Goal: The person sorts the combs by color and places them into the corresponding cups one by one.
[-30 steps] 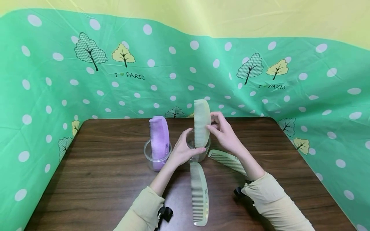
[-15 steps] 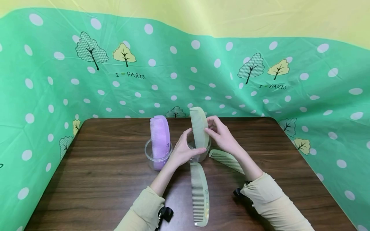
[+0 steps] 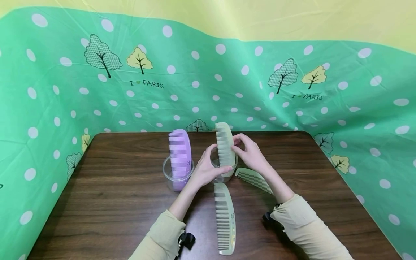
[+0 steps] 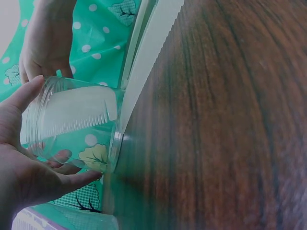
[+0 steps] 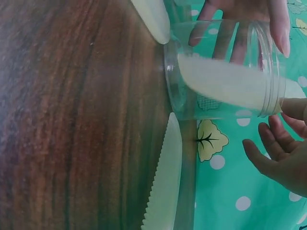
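Note:
My left hand (image 3: 205, 169) holds a clear plastic jar (image 5: 176, 91) that stands on the table, thumb and fingers around its wall. With thumb and fingers my right hand (image 3: 252, 154) pinches a pale green comb (image 3: 224, 139) by its curved back edge. The comb is upright, its lower part inside the jar and its top above the rim. In both wrist views its lower end is close to the jar's base; whether it touches I cannot tell. Two more green combs lie by the jar: a near comb (image 3: 225, 220) in front and another comb (image 3: 254, 180) to the right.
Left of my left hand stands a second clear jar (image 3: 166, 174) with purple combs (image 3: 179, 155) upright in it, overlapping one another. Everything rests on a dark wooden table (image 3: 107, 202). A green dotted cloth (image 3: 182, 43) hangs behind the back edge and along the sides.
My right hand has lowered the green comb into the jar; it tilted left midway and is now nearly upright. My left hand has stayed around the jar.

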`<state>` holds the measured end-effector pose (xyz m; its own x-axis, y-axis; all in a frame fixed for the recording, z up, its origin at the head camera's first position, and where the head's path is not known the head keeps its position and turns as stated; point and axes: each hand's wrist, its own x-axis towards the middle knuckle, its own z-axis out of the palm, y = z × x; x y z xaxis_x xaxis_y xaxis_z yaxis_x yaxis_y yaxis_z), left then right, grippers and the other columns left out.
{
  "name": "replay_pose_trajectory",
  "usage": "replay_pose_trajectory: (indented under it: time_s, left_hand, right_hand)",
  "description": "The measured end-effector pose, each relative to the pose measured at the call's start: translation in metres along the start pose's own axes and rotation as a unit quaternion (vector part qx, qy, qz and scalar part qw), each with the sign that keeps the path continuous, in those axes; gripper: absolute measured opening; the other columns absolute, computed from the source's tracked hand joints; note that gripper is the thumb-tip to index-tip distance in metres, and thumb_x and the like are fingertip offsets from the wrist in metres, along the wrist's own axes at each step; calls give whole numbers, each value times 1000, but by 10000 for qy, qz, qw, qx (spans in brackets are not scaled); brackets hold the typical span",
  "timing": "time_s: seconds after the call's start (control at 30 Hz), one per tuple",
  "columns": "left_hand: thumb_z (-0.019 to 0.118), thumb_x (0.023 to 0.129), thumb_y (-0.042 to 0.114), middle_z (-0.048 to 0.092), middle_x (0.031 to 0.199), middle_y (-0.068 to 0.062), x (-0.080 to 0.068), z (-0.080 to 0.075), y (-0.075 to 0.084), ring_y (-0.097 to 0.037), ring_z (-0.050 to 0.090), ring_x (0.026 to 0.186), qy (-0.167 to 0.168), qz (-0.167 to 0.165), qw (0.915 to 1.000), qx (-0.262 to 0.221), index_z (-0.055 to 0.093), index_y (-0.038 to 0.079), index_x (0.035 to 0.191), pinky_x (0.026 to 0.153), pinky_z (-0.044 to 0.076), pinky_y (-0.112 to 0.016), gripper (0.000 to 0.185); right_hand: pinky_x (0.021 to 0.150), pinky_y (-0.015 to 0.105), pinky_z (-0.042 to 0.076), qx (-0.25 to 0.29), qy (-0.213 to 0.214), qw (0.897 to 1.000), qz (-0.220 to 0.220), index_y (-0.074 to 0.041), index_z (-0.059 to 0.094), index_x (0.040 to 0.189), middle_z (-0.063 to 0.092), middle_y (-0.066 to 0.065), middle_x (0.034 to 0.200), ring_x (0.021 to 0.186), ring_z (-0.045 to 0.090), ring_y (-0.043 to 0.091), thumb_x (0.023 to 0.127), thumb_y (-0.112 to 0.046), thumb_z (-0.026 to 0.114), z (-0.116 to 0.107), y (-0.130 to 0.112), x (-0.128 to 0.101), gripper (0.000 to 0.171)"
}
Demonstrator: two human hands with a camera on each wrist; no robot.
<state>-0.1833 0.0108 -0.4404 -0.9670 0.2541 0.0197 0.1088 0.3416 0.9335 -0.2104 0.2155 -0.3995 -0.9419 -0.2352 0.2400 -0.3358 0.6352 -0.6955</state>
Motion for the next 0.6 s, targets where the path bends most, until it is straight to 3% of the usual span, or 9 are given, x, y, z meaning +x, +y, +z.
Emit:
replay_pose_trajectory:
  time_s: [0.17, 0.33, 0.6]
  left_hand:
    - [86, 79, 46, 42, 159, -7, 1, 0, -1, -32, 43, 147, -17, 28, 10000, -32, 30, 24, 159, 118, 38, -56, 100]
    - [87, 78, 48, 42, 159, -7, 1, 0, -1, -33, 44, 146, -6, 3, 10000, -64, 30, 27, 159, 117, 39, -57, 101]
    - [87, 76, 50, 42, 160, -6, 2, 0, -4, -33, 42, 148, 30, -2, 10000, -71, 31, 30, 158, 118, 37, -57, 101]
  right_hand:
    - [86, 38, 48, -237, -133, 9996, 59, -7, 64, 120, 65, 12, 110, 104, 60, 25, 101, -13, 66, 2, 1, -1, 20]
    - [92, 44, 50, -244, -124, 9996, 75, -9, 64, 128, 67, 12, 113, 107, 61, 26, 104, -19, 61, 1, 1, -4, 26]
    - [86, 39, 49, -387, 31, 9992, 19, -11, 60, 133, 67, 9, 106, 100, 62, 25, 105, -23, 61, -4, 5, -11, 31]
